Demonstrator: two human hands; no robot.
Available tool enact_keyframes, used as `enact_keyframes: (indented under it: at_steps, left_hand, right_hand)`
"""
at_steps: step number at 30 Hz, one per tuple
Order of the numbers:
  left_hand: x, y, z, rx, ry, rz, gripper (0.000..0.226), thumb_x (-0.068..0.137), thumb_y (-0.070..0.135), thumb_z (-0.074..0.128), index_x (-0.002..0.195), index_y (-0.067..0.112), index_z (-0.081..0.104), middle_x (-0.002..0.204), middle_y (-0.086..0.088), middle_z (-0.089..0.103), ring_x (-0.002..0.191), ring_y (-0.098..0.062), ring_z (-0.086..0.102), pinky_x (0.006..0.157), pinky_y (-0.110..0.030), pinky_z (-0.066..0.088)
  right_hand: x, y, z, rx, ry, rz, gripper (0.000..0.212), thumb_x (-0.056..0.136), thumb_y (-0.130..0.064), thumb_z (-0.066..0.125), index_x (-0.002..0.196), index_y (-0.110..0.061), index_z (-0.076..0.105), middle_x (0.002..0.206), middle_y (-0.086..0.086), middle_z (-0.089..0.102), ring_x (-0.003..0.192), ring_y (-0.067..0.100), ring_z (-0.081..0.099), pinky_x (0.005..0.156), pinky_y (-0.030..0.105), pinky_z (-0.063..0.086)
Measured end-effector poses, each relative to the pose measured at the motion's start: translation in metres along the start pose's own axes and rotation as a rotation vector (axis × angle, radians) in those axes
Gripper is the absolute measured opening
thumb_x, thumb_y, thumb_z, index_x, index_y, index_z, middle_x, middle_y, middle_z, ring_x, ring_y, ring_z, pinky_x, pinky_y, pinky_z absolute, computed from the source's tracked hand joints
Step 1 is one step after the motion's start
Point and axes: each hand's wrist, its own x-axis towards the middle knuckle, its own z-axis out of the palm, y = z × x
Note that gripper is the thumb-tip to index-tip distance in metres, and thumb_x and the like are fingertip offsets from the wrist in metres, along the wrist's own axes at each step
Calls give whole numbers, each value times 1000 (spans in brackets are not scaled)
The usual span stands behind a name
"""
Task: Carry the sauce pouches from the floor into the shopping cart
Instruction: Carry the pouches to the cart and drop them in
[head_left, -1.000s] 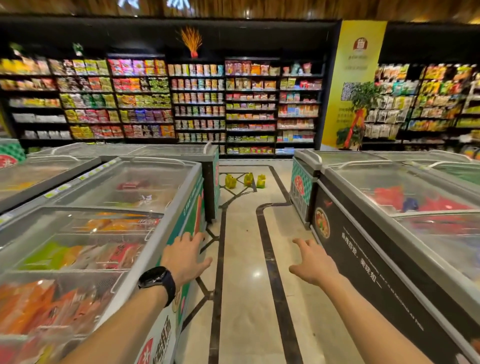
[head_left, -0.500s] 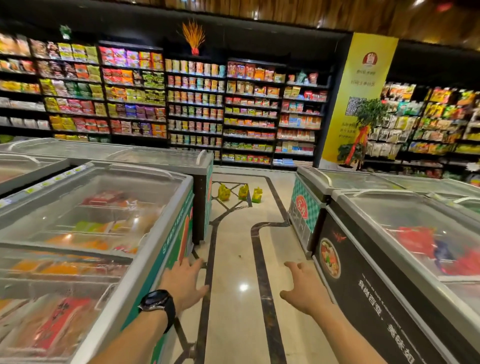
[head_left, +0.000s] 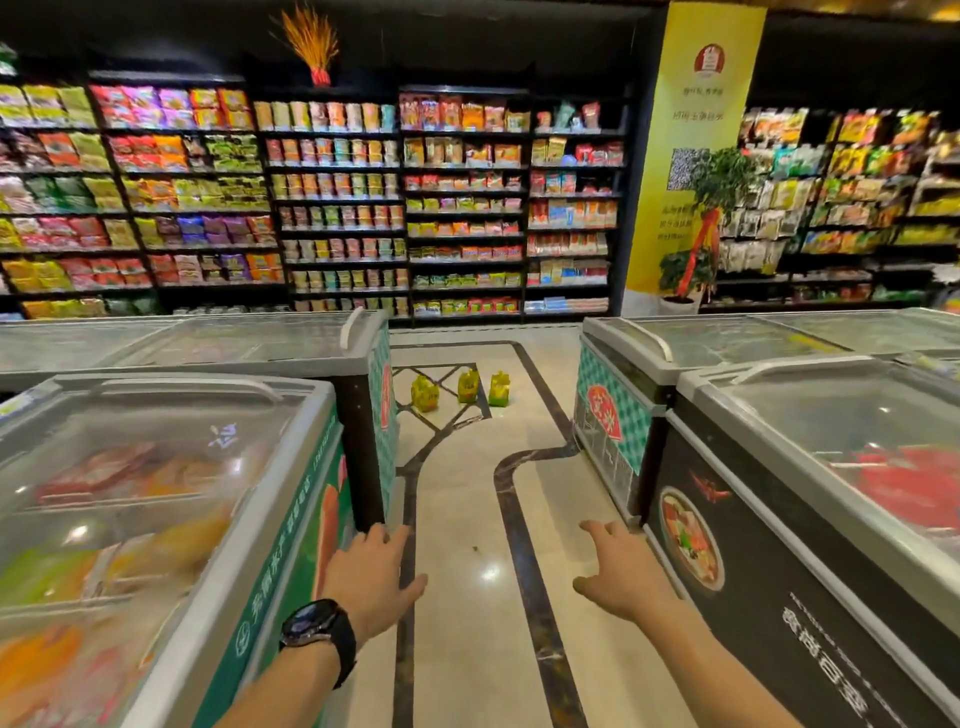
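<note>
Change: pouches (head_left: 468, 385) look nearer than a second ago, the walk is closing on them, none picked up yet
Pouches: three, upright and close together on the floor (head_left: 467, 519), beyond the left freezer (head_left: 156, 467)
Grips: left grip (head_left: 371, 577) and right grip (head_left: 621, 577) spread wide, holding nothing
Room: open aisle between left freezer and right freezer (head_left: 805, 467) — edges close beside both arms
Cart: not in view

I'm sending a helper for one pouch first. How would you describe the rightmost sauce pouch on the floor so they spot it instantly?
Look down the aisle between the glass-topped chest freezers to the floor before the back shelves. Three yellow pouches stand there in a row; yours is the rightmost pouch, nearest the dark floor stripe, with the greenest base.
</note>
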Motion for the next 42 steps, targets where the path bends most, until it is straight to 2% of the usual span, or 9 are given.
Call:
enact_keyframes:
  at_steps: [3, 7, 12, 19, 22, 25, 29, 33, 42]
  left_hand:
    - [78, 5, 0, -29, -13, -64, 69, 89, 65, 48, 148, 33, 32, 136, 1, 50, 126, -20, 48, 95, -34, 52]
    - [165, 8, -4, -85, -22, -125, 64, 90, 63, 50, 145, 33, 35, 129, 2, 52, 115, -17, 53, 90, -31, 53]
    - [285, -6, -6, -95, -4, -134, 63, 90, 63, 49, 142, 31, 37, 124, 1, 53, 112, -20, 55, 90, -35, 53]
    - [476, -34, 26, -55, -156, -162, 70, 90, 62, 47, 149, 29, 29, 143, -2, 46, 131, -23, 47, 111, -42, 37]
    - [558, -42, 28, -94, -137, -128, 68, 91, 62, 48, 148, 28, 32, 142, -1, 48, 129, -22, 50, 103, -37, 46]
    - [629, -46, 31, -146, -126, -122, 65, 91, 60, 50, 146, 29, 36, 140, -1, 50, 125, -22, 52, 99, -36, 49]
    - [712, -58, 46, -223, -141, -122, 62, 91, 60, 51, 143, 29, 39, 140, -1, 51, 124, -21, 54, 100, -36, 49]
    - [803, -75, 66, -250, -143, -170, 59, 91, 60, 50, 140, 29, 41, 134, 0, 55, 120, -20, 56, 95, -36, 51]
    - [1038, -114, 71, -176, -175, -279, 73, 92, 62, 49, 151, 25, 30, 148, -6, 46, 130, -24, 51, 102, -36, 48]
  right_hand:
    - [91, 6, -9, 22, -28, -11, 78, 82, -39, 65, 149, -26, 27, 148, 3, 37, 134, 25, 41, 103, 39, 45]
    - [195, 3, -23, 13, -77, -32, 82, 81, -40, 65, 151, -23, 25, 149, 5, 36, 135, 26, 40, 105, 40, 43]
    - [319, -11, -38, -2, -77, -84, 79, 82, -39, 65, 149, -24, 27, 149, 5, 34, 133, 27, 42, 102, 39, 45]
    - [495, -29, -38, 6, -112, -54, 78, 83, -42, 66, 149, -23, 28, 150, 6, 34, 136, 27, 38, 107, 40, 41]
    - [565, -39, -48, 16, -91, -33, 80, 83, -46, 65, 150, -24, 27, 155, 7, 30, 140, 27, 34, 108, 41, 40]
    - [627, -44, -61, -10, -72, -15, 75, 84, -46, 65, 147, -24, 30, 150, 9, 33, 136, 29, 39, 104, 40, 42]
    - [714, -42, -67, -13, -78, 8, 75, 85, -43, 66, 148, -22, 30, 148, 8, 34, 135, 28, 40, 106, 37, 39]
    - [825, -37, -60, -5, -122, 25, 78, 84, -44, 65, 149, -23, 27, 148, 7, 34, 135, 28, 38, 106, 41, 42]
    - [1100, -53, -53, 1, -236, -28, 79, 83, -47, 66, 148, -23, 28, 145, 9, 37, 133, 31, 41, 106, 46, 43]
